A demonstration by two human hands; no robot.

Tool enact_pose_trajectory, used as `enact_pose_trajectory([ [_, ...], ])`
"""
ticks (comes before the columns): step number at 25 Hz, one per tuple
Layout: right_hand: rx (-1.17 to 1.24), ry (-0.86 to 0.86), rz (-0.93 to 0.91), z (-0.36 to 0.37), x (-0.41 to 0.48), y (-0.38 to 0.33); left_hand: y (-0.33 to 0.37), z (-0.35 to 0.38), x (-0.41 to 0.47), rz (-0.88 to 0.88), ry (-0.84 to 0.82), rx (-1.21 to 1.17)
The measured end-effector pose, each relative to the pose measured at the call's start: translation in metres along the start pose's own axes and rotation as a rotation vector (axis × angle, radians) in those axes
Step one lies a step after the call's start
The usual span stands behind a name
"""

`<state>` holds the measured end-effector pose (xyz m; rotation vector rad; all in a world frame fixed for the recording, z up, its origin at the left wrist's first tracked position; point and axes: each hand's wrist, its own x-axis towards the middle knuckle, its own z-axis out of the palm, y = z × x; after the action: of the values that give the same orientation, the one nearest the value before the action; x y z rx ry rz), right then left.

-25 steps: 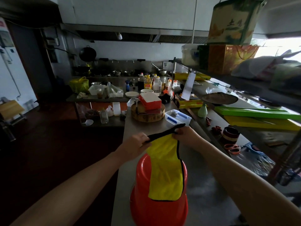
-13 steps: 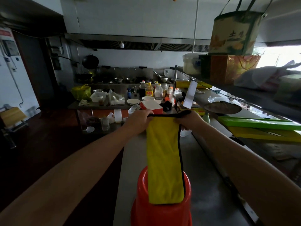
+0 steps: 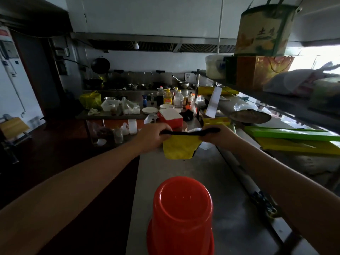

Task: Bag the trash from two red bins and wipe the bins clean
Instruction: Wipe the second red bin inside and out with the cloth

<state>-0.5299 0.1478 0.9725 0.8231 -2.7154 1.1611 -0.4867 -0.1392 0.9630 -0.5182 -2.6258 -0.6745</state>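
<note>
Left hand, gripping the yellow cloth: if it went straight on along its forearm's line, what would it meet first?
Probably the red rectangular box with a white lid, just beyond the left hand and its yellow cloth; depth is unclear.

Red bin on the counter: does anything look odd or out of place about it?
The red bin stands upside down on the steel counter. Left hand and right hand hold a yellow cloth beyond it, not touching.

Only legible text was on the hanging bag [image 3: 263, 30]: big dark Chinese characters, first read "土", second unclear. Labels on the bottles [image 3: 167, 97] and the wall sign [image 3: 4, 32] were too blurred.
</note>
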Motion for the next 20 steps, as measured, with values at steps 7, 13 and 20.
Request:
enact_pose_trajectory([
  [7, 0.061, -0.407, 0.116, 0.102, -0.14, 0.091, -0.009, 0.12, -0.175, -0.078, -0.374, -0.182],
  [13, 0.148, -0.502, 0.182, 0.129, -0.166, 0.114, 0.001, 0.148, -0.203, -0.198, -0.455, -0.318],
  [20, 0.085, -0.213, 0.374, 0.145, -0.061, 0.132, -0.036, 0.147, -0.116, -0.414, -0.21, -0.354],
])
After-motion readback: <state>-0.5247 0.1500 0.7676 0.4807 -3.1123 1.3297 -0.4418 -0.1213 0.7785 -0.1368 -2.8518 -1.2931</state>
